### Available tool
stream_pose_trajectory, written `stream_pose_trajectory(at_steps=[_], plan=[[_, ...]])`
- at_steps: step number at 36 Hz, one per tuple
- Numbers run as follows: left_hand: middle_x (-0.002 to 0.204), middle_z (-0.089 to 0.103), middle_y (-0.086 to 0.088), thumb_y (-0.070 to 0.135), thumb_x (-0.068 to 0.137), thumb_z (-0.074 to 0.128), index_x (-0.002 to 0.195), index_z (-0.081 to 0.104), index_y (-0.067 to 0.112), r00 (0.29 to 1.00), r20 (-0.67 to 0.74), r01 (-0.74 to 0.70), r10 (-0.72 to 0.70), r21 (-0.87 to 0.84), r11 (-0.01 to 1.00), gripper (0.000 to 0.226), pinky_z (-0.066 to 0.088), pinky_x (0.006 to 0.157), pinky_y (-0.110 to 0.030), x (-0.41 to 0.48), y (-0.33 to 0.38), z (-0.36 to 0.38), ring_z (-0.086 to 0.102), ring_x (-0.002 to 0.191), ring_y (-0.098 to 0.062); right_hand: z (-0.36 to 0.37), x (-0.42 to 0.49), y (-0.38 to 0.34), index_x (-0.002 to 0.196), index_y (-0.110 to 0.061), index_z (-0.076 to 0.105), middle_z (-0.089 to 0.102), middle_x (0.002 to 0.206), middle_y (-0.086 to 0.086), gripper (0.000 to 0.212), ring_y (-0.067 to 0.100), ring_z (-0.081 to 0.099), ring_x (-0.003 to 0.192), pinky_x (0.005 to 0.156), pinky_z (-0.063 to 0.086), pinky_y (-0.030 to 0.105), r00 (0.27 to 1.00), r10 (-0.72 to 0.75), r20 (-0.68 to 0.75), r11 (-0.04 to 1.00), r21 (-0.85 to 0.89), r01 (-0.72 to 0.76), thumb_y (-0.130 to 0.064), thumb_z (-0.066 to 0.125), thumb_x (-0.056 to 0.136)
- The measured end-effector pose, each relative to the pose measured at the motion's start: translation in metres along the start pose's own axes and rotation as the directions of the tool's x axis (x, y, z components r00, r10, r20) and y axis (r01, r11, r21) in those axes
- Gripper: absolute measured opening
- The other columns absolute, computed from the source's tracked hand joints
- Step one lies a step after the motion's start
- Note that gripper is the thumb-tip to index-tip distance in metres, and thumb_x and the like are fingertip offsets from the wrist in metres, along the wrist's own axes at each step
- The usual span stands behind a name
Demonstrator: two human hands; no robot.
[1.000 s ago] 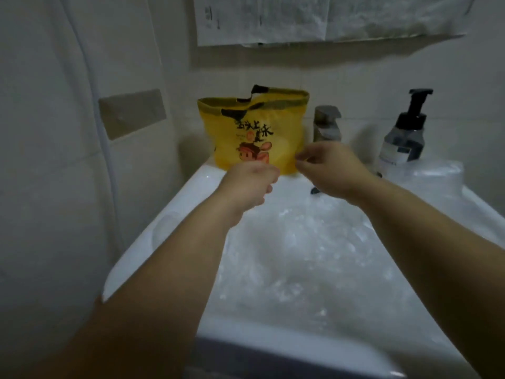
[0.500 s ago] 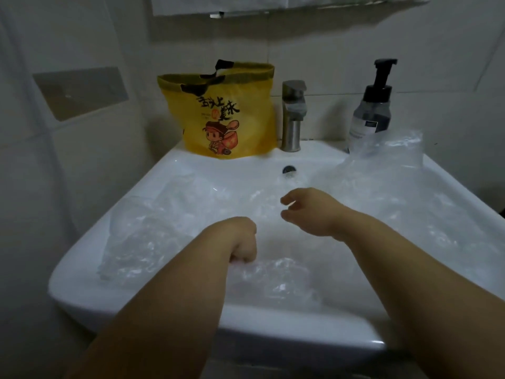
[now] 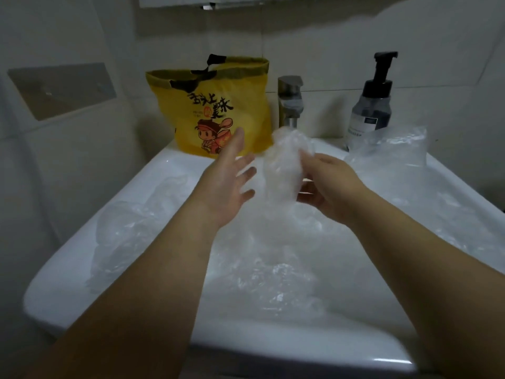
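A crumpled wad of clear plastic (image 3: pixel 284 165) is held up over the white sink (image 3: pixel 164 170). My right hand (image 3: pixel 328 184) grips it from the right, fingers curled round its side. My left hand (image 3: pixel 229 181) is beside it on the left with fingers spread and straight; whether it touches the plastic is unclear. A yellow bag (image 3: pixel 213 105) with a cartoon figure and black lettering stands upright on the sink's back left ledge, behind my left hand. More clear plastic sheeting (image 3: pixel 273 269) fills the basin.
A metal tap (image 3: pixel 291 99) stands at the back centre. A pump bottle (image 3: pixel 371 105) with a black head sits at the back right, with clear plastic (image 3: pixel 393 149) heaped in front of it. Tiled walls close in on the left and behind.
Both hands came away from the yellow bag, dipped into the basin, then rose. My right hand now holds up a wad of clear plastic and my left hand has opened beside it.
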State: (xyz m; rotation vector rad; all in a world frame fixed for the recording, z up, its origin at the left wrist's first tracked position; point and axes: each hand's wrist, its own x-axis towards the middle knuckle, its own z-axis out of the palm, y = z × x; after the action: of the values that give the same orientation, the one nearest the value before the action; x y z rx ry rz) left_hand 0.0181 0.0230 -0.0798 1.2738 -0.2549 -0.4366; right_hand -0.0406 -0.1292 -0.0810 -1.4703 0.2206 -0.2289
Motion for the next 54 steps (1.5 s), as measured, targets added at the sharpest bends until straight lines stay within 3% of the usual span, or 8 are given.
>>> stream_pose_trajectory(at_steps=[12, 20, 28, 32, 39, 45, 50, 54], plan=[[0.06, 0.06, 0.007, 0.012, 0.095, 0.058, 0.086, 0.066, 0.015, 0.993, -0.063, -0.076, 0.101, 0.316, 0.946, 0.013, 0.046, 0.064, -0.026, -0.005, -0.019, -0.002, 0.051, 0.057, -0.01, -0.001, -0.004, 0.003, 0.096, -0.007, 0.068, 0.071, 0.09, 0.01, 0.013, 0.024, 0.069, 0.082, 0.067, 0.059, 0.03, 0.999, -0.023, -0.033, 0.971, -0.24, 0.014, -0.006, 0.055, 0.094], [0.09, 0.058, 0.001, 0.037, 0.095, 0.058, 0.08, 0.056, 0.019, 0.895, -0.441, -0.015, 0.067, 0.119, 0.993, 0.023, 0.048, 0.089, -0.037, 0.001, -0.009, -0.017, 0.053, 0.086, -0.014, -0.009, 0.007, 0.001, 0.103, -0.015, 0.057, 0.061, 0.113, 0.015, 0.008, 0.028, 0.062, 0.1, 0.071, 0.057, 0.032, 0.916, 0.051, -0.397, 0.998, 0.062, -0.029, -0.019, 0.052, 0.098], [0.1, 0.067, -0.001, 0.017, 0.102, 0.047, 0.098, 0.061, 0.021, 0.953, -0.286, -0.091, 0.098, 0.038, 0.995, 0.015, 0.049, 0.093, -0.038, 0.0, -0.007, -0.009, 0.063, 0.095, -0.017, -0.002, -0.003, -0.005, 0.145, -0.025, 0.035, 0.048, 0.137, 0.003, 0.089, 0.031, 0.052, 0.119, 0.09, 0.052, 0.047, 0.997, 0.045, 0.056, 0.992, 0.116, -0.051, -0.059, 0.069, 0.07], [0.096, 0.067, -0.004, 0.015, 0.101, 0.05, 0.099, 0.063, 0.015, 0.962, -0.247, -0.121, 0.116, -0.007, 0.993, 0.013, 0.053, 0.07, -0.028, 0.0, -0.006, -0.009, 0.063, 0.084, -0.016, 0.001, -0.002, -0.001, 0.126, -0.008, 0.054, 0.058, 0.101, 0.008, 0.032, 0.024, 0.058, 0.09, 0.073, 0.058, 0.036, 0.993, 0.041, -0.11, 0.999, -0.021, -0.043, -0.007, 0.056, 0.093], [0.049, 0.046, 0.005, 0.011, 0.097, 0.056, 0.082, 0.059, 0.012, 0.942, -0.329, -0.164, 0.074, -0.257, 0.952, 0.015, 0.035, 0.037, -0.015, 0.001, 0.0, -0.015, 0.039, 0.035, -0.005, -0.004, 0.002, -0.004, 0.088, -0.012, 0.059, 0.057, 0.086, 0.007, 0.019, 0.019, 0.055, 0.071, 0.067, 0.058, 0.033, 0.964, 0.06, -0.257, 0.996, 0.082, -0.04, -0.021, 0.048, 0.1], [0.116, 0.067, 0.005, 0.062, 0.087, 0.055, 0.123, 0.062, 0.026, 0.941, -0.335, -0.097, 0.047, -0.132, 0.986, 0.051, 0.051, 0.068, -0.026, 0.003, 0.001, -0.02, 0.063, 0.1, -0.014, -0.004, 0.002, -0.007, 0.094, -0.011, 0.059, 0.059, 0.089, 0.007, 0.027, 0.02, 0.06, 0.076, 0.069, 0.057, 0.037, 0.948, 0.111, -0.299, 0.98, 0.193, -0.053, -0.03, 0.042, 0.102], [0.113, 0.058, -0.002, 0.017, 0.069, 0.069, 0.12, 0.058, 0.008, 0.973, -0.209, -0.112, 0.096, -0.063, 0.992, 0.053, 0.048, 0.072, -0.028, -0.003, -0.002, -0.016, 0.054, 0.1, -0.018, -0.005, 0.003, -0.009, 0.137, -0.015, 0.043, 0.051, 0.132, 0.009, 0.055, 0.027, 0.056, 0.113, 0.084, 0.055, 0.042, 0.961, 0.062, -0.269, 0.974, 0.228, 0.001, -0.046, 0.054, 0.093], [0.074, 0.049, -0.004, -0.011, 0.086, 0.045, 0.119, 0.048, -0.017, 0.975, -0.205, -0.111, 0.085, -0.122, 0.986, 0.033, 0.047, 0.066, -0.027, 0.0, -0.005, -0.018, 0.048, 0.07, -0.014, -0.009, -0.005, -0.005, 0.15, -0.031, 0.014, 0.021, 0.156, 0.003, 0.084, 0.022, 0.033, 0.135, 0.108, 0.038, 0.045, 0.923, -0.31, -0.228, 0.922, -0.309, 0.233, -0.025, 0.068, 0.086]])
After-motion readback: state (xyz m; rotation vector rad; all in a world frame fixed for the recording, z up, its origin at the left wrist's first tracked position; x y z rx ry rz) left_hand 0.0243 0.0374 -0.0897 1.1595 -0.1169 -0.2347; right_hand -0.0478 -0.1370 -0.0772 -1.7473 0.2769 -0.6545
